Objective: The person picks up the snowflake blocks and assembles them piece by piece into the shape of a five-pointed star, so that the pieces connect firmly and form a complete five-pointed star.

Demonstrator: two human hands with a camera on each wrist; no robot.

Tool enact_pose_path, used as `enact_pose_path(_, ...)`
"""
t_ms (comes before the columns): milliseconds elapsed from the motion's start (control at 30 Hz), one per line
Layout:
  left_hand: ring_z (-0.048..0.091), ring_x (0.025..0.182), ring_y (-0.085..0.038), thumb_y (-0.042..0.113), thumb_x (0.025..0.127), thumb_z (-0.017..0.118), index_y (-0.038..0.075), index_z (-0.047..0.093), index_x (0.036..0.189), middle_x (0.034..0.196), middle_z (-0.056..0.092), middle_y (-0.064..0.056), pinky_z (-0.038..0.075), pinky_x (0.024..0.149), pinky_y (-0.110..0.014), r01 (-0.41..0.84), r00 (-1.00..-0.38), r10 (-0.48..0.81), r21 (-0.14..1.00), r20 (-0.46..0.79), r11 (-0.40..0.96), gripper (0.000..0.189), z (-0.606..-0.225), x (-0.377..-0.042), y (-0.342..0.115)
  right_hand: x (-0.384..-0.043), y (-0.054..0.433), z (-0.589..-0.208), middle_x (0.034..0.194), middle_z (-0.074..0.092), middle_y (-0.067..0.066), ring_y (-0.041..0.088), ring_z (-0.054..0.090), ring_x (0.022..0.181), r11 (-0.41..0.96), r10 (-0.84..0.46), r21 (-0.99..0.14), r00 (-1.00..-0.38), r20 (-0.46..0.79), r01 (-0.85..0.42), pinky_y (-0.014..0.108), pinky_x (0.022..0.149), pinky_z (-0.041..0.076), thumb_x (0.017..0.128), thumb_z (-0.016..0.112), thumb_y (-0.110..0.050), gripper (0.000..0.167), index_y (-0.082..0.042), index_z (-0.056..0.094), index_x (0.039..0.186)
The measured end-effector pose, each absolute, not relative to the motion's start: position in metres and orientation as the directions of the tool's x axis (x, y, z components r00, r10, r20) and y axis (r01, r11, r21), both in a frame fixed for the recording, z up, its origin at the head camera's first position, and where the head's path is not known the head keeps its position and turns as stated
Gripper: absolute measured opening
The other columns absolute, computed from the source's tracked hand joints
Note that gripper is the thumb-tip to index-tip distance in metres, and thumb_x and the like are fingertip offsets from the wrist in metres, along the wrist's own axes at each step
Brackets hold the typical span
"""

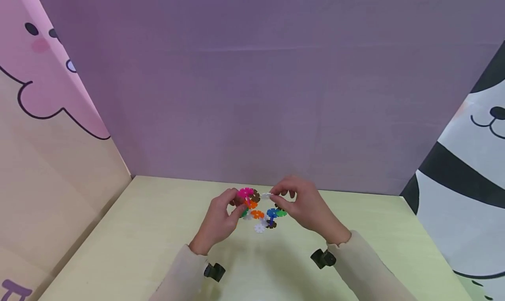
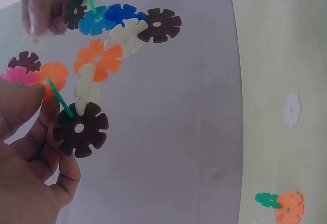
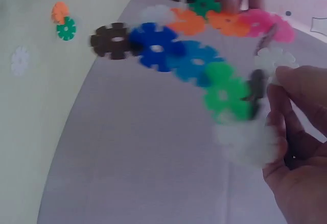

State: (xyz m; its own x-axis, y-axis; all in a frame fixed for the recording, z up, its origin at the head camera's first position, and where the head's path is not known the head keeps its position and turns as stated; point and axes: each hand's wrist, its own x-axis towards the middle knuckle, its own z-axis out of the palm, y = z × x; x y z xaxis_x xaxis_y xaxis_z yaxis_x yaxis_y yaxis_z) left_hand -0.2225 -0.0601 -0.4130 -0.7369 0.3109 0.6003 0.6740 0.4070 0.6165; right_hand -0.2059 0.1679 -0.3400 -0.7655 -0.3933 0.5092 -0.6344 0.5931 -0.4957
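Observation:
Several colourful notched flower-shaped plastic discs are slotted together into a curved chain, held up between both hands. My left hand [image 1: 221, 217] grips the chain near a pink disc [image 1: 245, 192] and an orange disc [image 2: 53, 76]. Beside those fingers in the left wrist view are a green disc, edge-on, and a dark brown disc [image 2: 80, 128]. My right hand [image 1: 304, 201] pinches a white disc [image 3: 276, 59] between thumb and fingers, close to the pink end. Blue discs [image 3: 156, 47], a bright green disc [image 3: 225, 94] and a blurred whitish disc [image 3: 248, 140] form the other stretch.
A loose white disc [image 3: 20, 60] lies on the pale yellow table [image 1: 158, 231], with an orange disc [image 3: 60, 12] and green disc [image 3: 66, 28] nearby. A purple-grey panel [image 1: 268, 95] stands behind; cartoon-printed panels flank both sides.

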Motion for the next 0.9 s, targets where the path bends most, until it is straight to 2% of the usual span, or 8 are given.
enact_pose_path(167,0.054,0.085,-0.008,0.005,0.086,0.069,0.012,0.060,0.105,0.091,0.059,0.009,0.051,0.074,-0.031,0.693,-0.720,0.316,0.609,0.618,0.386,0.022,-0.411,-0.221,-0.057,-0.208,0.169,-0.345,0.079,0.058,-0.015,0.012,0.053,0.079,0.577,-0.392,-0.516,-0.770,0.504,-0.632,0.037,0.066,0.045,0.080,0.077,-0.013,0.010,-0.019,0.070,0.085)
enact_pose_path(300,0.054,0.084,-0.010,0.004,0.086,0.068,0.011,0.059,0.104,0.092,0.060,0.007,0.050,0.073,-0.032,0.712,-0.702,0.336,0.608,0.628,0.351,0.022,-0.409,-0.220,-0.054,-0.208,0.169,-0.349,0.079,0.056,-0.015,0.011,0.053,0.078,0.570,-0.400,-0.511,-0.760,0.512,-0.644,0.036,0.066,0.046,0.079,0.077,-0.012,0.015,-0.020,0.067,0.085)
enact_pose_path(533,0.054,0.085,-0.009,0.005,0.083,0.068,0.010,0.047,0.127,0.099,0.060,0.007,0.049,0.072,-0.029,0.729,-0.683,0.373,0.613,0.628,0.304,0.049,-0.404,-0.216,-0.051,-0.205,0.168,-0.350,0.079,0.058,-0.015,0.005,0.055,0.076,0.562,-0.400,-0.512,-0.756,0.519,-0.649,0.036,0.066,0.046,0.079,0.077,-0.010,0.017,-0.021,0.065,0.084)
enact_pose_path(600,0.055,0.085,-0.008,0.011,0.085,0.068,0.012,0.050,0.128,0.100,0.061,0.009,0.049,0.072,-0.029,0.742,-0.669,0.377,0.600,0.641,0.297,0.046,-0.403,-0.215,-0.049,-0.203,0.168,-0.350,0.079,0.059,-0.016,0.003,0.055,0.076,0.562,-0.400,-0.517,-0.759,0.514,-0.646,0.036,0.066,0.046,0.079,0.078,-0.010,0.018,-0.022,0.065,0.083)
enact_pose_path(700,0.055,0.084,-0.009,0.019,0.089,0.067,0.012,0.055,0.124,0.102,0.062,0.008,0.051,0.064,-0.026,0.756,-0.653,0.365,0.598,0.663,0.266,0.037,-0.403,-0.214,-0.047,-0.201,0.167,-0.351,0.079,0.060,-0.016,0.002,0.057,0.076,0.554,-0.408,-0.537,-0.770,0.491,-0.636,0.035,0.066,0.046,0.079,0.078,-0.012,0.018,-0.023,0.064,0.084)
enact_pose_path(800,0.055,0.082,-0.012,0.020,0.089,0.067,0.010,0.057,0.122,0.100,0.062,0.003,0.051,0.054,-0.025,0.774,-0.632,0.342,0.589,0.695,0.234,0.036,-0.404,-0.212,-0.043,-0.199,0.165,-0.351,0.079,0.062,-0.016,0.001,0.058,0.075,0.548,-0.420,-0.543,-0.770,0.479,-0.637,0.033,0.065,0.047,0.079,0.078,-0.012,0.018,-0.022,0.063,0.084)
enact_pose_path(900,0.055,0.084,-0.013,0.019,0.089,0.066,0.008,0.057,0.121,0.099,0.062,0.000,0.052,0.059,-0.025,0.797,-0.603,0.334,0.559,0.724,0.227,0.035,-0.404,-0.210,-0.040,-0.196,0.163,-0.351,0.078,0.063,-0.015,0.001,0.059,0.073,0.550,-0.422,-0.528,-0.761,0.492,-0.647,0.027,0.058,0.047,0.078,0.078,-0.011,0.019,-0.020,0.063,0.083)
